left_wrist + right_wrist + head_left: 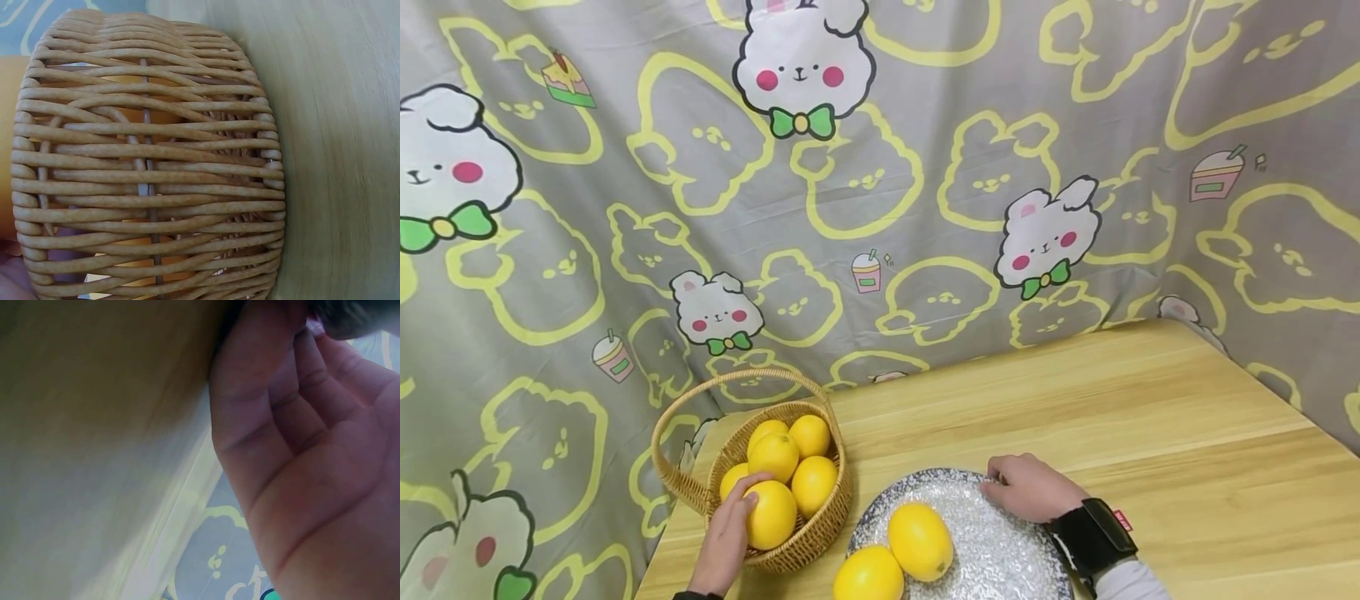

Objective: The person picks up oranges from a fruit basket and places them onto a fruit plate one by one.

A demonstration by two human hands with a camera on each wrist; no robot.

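A wicker basket [816, 533] with a tall handle holds several yellow oranges [812, 486]. My left hand [727, 533] grips the front orange [772, 515] in it, fingers over the top and left side. In the left wrist view the woven basket wall [150, 169] fills the middle, and only a bit of the hand [12, 275] shows. Two more oranges [920, 542] lie touching on a speckled grey plate [992, 550]. My right hand [1037, 490] holds the plate's far right rim; its curled fingers [244, 419] show in the right wrist view.
The wooden table [1075, 400] runs back to a grey curtain [925, 208] printed with rabbits, which hangs behind and along the sides. The basket stands near the table's left edge, left of the plate.
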